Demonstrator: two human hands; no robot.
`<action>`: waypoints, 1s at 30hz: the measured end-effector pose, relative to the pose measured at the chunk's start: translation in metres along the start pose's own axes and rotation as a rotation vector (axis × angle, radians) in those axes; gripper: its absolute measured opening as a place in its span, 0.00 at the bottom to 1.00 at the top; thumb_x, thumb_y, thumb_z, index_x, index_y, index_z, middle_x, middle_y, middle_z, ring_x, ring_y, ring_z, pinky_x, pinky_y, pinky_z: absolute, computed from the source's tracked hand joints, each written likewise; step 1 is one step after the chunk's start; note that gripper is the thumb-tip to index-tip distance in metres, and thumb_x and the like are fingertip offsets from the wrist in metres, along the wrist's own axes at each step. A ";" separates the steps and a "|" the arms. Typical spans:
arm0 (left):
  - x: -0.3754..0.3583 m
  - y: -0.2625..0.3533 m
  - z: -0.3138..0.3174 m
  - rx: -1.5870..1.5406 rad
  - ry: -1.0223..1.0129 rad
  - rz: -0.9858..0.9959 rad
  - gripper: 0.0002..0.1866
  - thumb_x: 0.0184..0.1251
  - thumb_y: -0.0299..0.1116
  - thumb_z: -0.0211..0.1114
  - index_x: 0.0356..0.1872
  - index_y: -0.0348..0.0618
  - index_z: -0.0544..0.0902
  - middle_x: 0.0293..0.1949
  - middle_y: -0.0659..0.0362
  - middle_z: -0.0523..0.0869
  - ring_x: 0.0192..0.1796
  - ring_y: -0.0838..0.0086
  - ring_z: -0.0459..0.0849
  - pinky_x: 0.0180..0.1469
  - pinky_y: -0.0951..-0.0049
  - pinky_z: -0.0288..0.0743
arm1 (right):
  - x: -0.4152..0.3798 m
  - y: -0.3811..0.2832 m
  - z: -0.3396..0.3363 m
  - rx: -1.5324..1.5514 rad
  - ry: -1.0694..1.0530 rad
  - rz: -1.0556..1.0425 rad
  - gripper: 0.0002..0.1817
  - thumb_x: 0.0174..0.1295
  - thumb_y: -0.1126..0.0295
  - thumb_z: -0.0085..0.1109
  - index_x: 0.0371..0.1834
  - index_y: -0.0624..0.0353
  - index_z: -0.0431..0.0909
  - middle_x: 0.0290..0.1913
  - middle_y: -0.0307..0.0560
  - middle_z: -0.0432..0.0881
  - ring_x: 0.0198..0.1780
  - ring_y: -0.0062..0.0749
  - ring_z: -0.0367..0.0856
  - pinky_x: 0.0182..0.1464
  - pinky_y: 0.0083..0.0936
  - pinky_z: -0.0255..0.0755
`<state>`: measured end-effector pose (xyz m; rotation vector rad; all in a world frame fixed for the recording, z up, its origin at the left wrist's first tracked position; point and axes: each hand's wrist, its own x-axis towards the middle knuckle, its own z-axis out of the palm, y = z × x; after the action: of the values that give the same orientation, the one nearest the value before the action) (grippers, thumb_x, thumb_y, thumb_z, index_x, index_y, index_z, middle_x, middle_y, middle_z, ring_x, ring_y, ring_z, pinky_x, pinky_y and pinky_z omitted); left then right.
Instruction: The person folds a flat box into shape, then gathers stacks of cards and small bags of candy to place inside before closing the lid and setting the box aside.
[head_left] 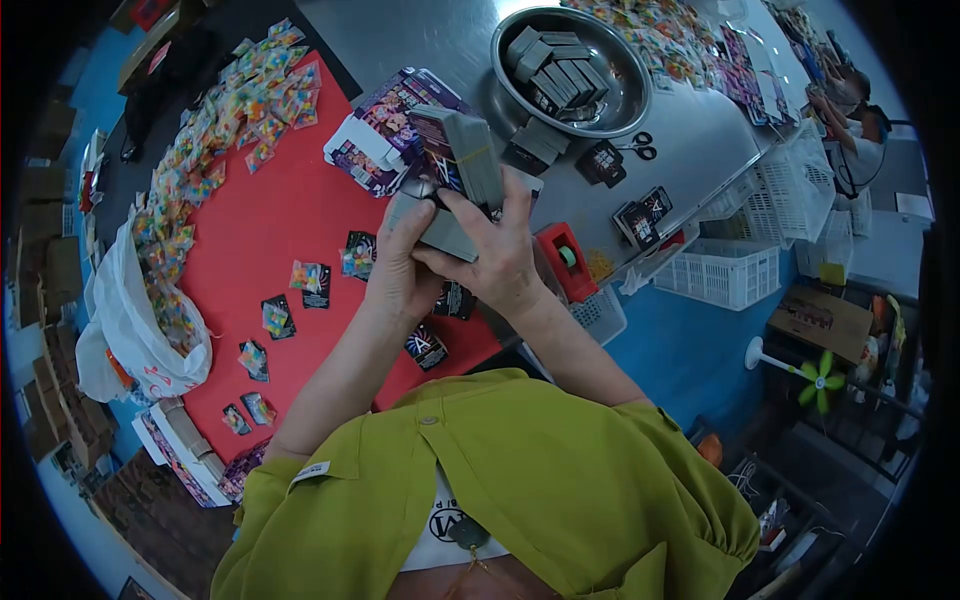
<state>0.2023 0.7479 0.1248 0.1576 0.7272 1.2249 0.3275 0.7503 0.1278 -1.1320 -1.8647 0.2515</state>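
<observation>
Both hands meet over the right edge of the red mat. My left hand is closed round the left end of a grey-edged stack of cards. My right hand grips the right side of that stack, and a taller bundle of cards with a yellow band stands tilted above it, against the right fingers. Printed purple boxes lie just beyond the hands. Small black cards with candy packets are set out on the mat, and more black cards lie below my wrists.
A metal bowl holds card bundles. Scissors, a red tape dispenser and black cards are to the right. Candy packets line the mat's left side beside a white bag. Another person is at the far right.
</observation>
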 end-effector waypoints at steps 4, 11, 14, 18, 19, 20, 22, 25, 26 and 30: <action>0.003 0.012 0.002 0.051 -0.011 0.043 0.23 0.56 0.33 0.66 0.52 0.39 0.74 0.46 0.54 0.81 0.46 0.66 0.83 0.51 0.63 0.79 | 0.001 0.037 -0.020 0.137 0.044 0.082 0.25 0.59 0.53 0.60 0.53 0.59 0.76 0.52 0.62 0.70 0.53 0.51 0.67 0.52 0.37 0.67; -0.022 0.040 -0.054 0.024 0.015 0.146 0.30 0.55 0.39 0.66 0.60 0.43 0.69 0.55 0.46 0.77 0.53 0.57 0.80 0.50 0.54 0.79 | 0.026 0.210 -0.067 -0.435 0.068 0.618 0.14 0.65 0.70 0.51 0.52 0.48 0.80 0.49 0.62 0.71 0.46 0.49 0.76 0.51 0.38 0.70; -0.037 0.036 -0.080 0.037 0.043 0.198 0.32 0.57 0.43 0.67 0.61 0.42 0.69 0.56 0.46 0.75 0.54 0.57 0.79 0.49 0.55 0.80 | 0.039 0.280 -0.054 -0.622 -0.050 0.758 0.16 0.66 0.68 0.47 0.55 0.47 0.78 0.51 0.64 0.70 0.50 0.51 0.76 0.54 0.39 0.69; -0.051 0.034 -0.091 -0.039 0.131 0.251 0.32 0.60 0.48 0.64 0.61 0.41 0.69 0.56 0.46 0.76 0.53 0.58 0.79 0.45 0.58 0.78 | 0.047 0.329 -0.027 -0.826 -0.313 0.906 0.20 0.66 0.65 0.43 0.61 0.45 0.73 0.53 0.67 0.71 0.56 0.53 0.74 0.59 0.43 0.66; -0.051 0.035 -0.094 -0.115 0.128 0.256 0.31 0.61 0.48 0.63 0.61 0.40 0.69 0.56 0.46 0.76 0.52 0.59 0.79 0.44 0.58 0.77 | 0.056 0.301 -0.025 -0.883 -0.441 0.892 0.20 0.65 0.64 0.45 0.61 0.46 0.72 0.52 0.65 0.74 0.54 0.52 0.75 0.58 0.46 0.64; -0.052 0.036 -0.098 -0.122 0.135 0.259 0.31 0.61 0.48 0.63 0.61 0.40 0.69 0.56 0.46 0.76 0.52 0.59 0.79 0.44 0.58 0.77 | 0.059 0.289 -0.021 -0.885 -0.449 0.886 0.20 0.65 0.64 0.45 0.61 0.46 0.72 0.52 0.65 0.74 0.54 0.52 0.75 0.58 0.46 0.64; -0.059 0.037 -0.111 -0.055 0.195 0.245 0.29 0.60 0.43 0.64 0.60 0.40 0.69 0.54 0.47 0.78 0.52 0.61 0.81 0.49 0.61 0.78 | 0.060 0.270 -0.017 -1.001 -0.422 0.865 0.20 0.64 0.63 0.47 0.58 0.53 0.73 0.51 0.62 0.76 0.54 0.53 0.76 0.57 0.44 0.65; -0.066 0.028 -0.136 -0.033 0.231 0.260 0.30 0.60 0.43 0.63 0.61 0.40 0.68 0.55 0.47 0.77 0.52 0.60 0.79 0.46 0.59 0.77 | 0.048 0.228 -0.030 -0.830 -0.413 0.613 0.26 0.61 0.57 0.54 0.58 0.64 0.70 0.48 0.58 0.79 0.52 0.53 0.77 0.57 0.42 0.65; -0.068 0.025 -0.139 -0.039 0.231 0.261 0.30 0.60 0.43 0.63 0.61 0.40 0.68 0.55 0.47 0.77 0.52 0.60 0.79 0.46 0.59 0.77 | 0.036 0.215 -0.029 -0.834 -0.415 0.608 0.26 0.61 0.57 0.54 0.58 0.64 0.70 0.48 0.58 0.79 0.52 0.53 0.77 0.57 0.42 0.65; -0.076 0.011 -0.152 -0.048 0.317 0.227 0.31 0.58 0.40 0.64 0.62 0.41 0.68 0.55 0.46 0.76 0.52 0.59 0.80 0.47 0.59 0.77 | -0.029 0.222 -0.001 -0.809 -0.348 0.478 0.40 0.51 0.50 0.64 0.60 0.68 0.63 0.53 0.62 0.74 0.56 0.53 0.73 0.58 0.44 0.64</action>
<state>0.0936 0.6441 0.0457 0.0042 0.9730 1.5028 0.4668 0.8511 -0.0158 -2.2094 -2.0244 -0.0688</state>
